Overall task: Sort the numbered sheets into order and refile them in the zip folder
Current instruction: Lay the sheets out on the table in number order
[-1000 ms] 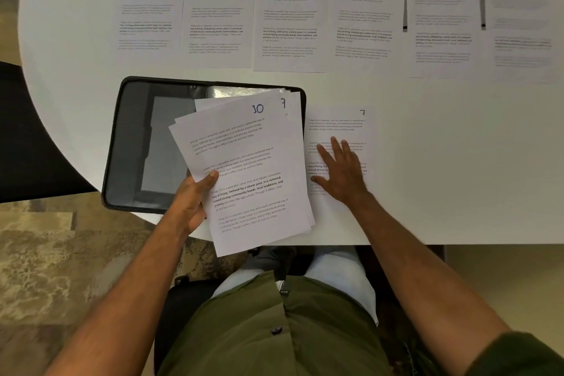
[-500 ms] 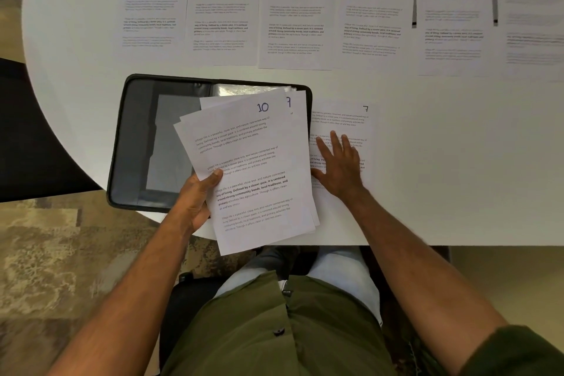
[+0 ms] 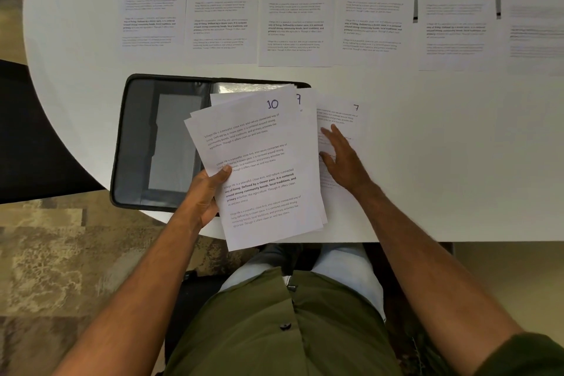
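White sheets fan from your left hand (image 3: pixel 204 192), which grips the stack topped by sheet 10 (image 3: pixel 259 168) above the open zip folder (image 3: pixel 158 143). Your right hand (image 3: pixel 345 159) lies flat, fingers straight, pressing sheet 7 (image 3: pixel 345 113) onto the table (image 3: pixel 427 146).

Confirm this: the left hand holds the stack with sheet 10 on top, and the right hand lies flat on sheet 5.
Not quite. In the head view the right hand lies flat on sheet 7, not 5. The left hand does hold the stack topped by sheet 10.
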A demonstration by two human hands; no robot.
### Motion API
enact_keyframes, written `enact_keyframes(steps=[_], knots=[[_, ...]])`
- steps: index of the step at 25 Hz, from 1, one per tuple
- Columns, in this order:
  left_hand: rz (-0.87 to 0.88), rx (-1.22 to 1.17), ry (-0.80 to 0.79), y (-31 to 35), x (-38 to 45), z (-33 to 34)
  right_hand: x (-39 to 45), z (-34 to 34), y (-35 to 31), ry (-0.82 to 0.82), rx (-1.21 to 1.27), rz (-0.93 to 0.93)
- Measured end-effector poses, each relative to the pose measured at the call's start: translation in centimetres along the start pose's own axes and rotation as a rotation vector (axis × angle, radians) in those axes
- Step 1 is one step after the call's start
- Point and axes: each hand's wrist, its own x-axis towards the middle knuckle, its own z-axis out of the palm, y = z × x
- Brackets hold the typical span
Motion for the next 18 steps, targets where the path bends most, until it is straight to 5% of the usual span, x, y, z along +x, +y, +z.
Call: enact_keyframes(steps=[4, 8, 14, 18], knots=[[0.005, -0.008, -0.022, 0.2, 0.0, 0.7, -1.0, -2.1, -6.5, 0.09, 0.482, 0.322], [-0.005, -0.014, -0.079, 0.5, -0.2, 1.8, -3.3, -2.6, -9.4, -0.025, 0.668, 0.366], [-0.016, -0.007, -0.148, 1.0, -0.7, 3.1, -5.2, -3.2, -10.0, 0.132, 0.736, 0.365], [-0.016, 0.002, -0.181, 0.9, -0.8, 3.7, -6.3, -4.3, -11.5, 0.229, 0.607, 0.204]])
